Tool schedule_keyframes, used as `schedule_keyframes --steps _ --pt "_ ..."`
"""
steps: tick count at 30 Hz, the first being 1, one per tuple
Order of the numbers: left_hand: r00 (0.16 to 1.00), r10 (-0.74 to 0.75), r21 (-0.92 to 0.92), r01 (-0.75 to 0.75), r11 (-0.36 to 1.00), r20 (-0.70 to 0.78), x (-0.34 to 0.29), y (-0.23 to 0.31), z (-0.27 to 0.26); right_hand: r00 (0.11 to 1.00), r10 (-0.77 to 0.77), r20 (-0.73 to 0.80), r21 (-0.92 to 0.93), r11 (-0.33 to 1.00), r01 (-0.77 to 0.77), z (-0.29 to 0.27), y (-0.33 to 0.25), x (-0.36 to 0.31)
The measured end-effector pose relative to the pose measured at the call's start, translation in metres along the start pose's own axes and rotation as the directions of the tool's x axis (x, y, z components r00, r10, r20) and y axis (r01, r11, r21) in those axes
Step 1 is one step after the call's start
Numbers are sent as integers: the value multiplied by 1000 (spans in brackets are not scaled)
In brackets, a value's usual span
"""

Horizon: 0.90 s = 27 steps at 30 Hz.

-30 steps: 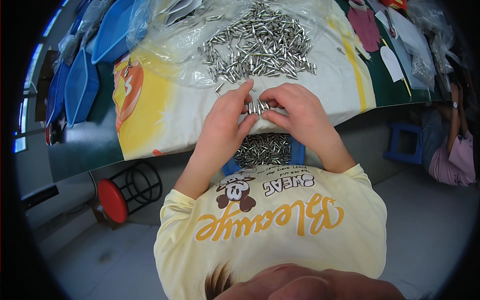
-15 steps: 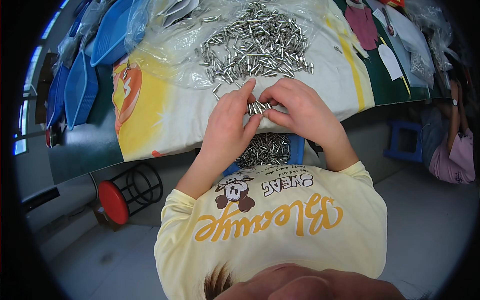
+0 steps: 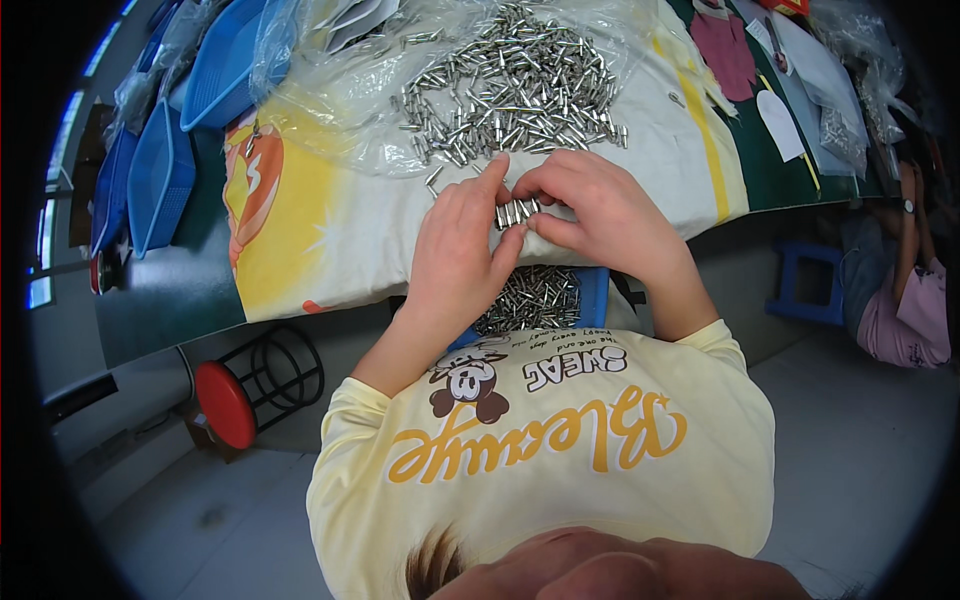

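A short row of small silvery metal pins (image 3: 516, 213) lies side by side between my two hands at the near part of the cloth. My left hand (image 3: 462, 232) closes on the row's left end with thumb and fingers. From the other side, my right hand (image 3: 588, 210) pinches the right end between thumb and bent forefinger. Just beyond my fingers spreads a large heap of the same metal pins (image 3: 520, 90), partly on clear plastic. Below my wrists, a blue bin (image 3: 594, 297) full of similar pins stands at the table edge against my front.
A pale cloth (image 3: 350, 220) with yellow print covers the green table (image 3: 180, 300). Blue baskets (image 3: 162, 185) stand at the left, with a red stool (image 3: 226, 404) below. At right are a pink glove (image 3: 724, 55), scissors (image 3: 778, 45), a blue stool (image 3: 808, 280) and another person (image 3: 905, 300).
The pins between my fingers now lie more evenly side by side. My right hand has shifted slightly; my left has barely moved.
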<state>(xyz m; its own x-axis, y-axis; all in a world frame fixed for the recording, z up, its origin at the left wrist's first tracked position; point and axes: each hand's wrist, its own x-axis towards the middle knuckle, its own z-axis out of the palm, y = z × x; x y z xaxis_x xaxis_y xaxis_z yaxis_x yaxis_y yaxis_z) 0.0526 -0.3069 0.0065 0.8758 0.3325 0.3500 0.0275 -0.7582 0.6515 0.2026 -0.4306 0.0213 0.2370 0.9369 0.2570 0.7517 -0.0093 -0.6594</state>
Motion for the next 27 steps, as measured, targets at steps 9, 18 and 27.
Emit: schedule_keyframes --steps 9,18,27 --pt "998 -42 -84 46 995 45 -2 0 -5 989 142 -29 187 973 -134 1 -1 -4" --pt "993 -90 -114 98 989 75 -2 0 -8 987 157 -26 116 981 -153 1 -2 -7" --pt "982 -175 -181 184 966 69 0 0 -8 983 157 -96 120 982 -145 9 -5 -6"
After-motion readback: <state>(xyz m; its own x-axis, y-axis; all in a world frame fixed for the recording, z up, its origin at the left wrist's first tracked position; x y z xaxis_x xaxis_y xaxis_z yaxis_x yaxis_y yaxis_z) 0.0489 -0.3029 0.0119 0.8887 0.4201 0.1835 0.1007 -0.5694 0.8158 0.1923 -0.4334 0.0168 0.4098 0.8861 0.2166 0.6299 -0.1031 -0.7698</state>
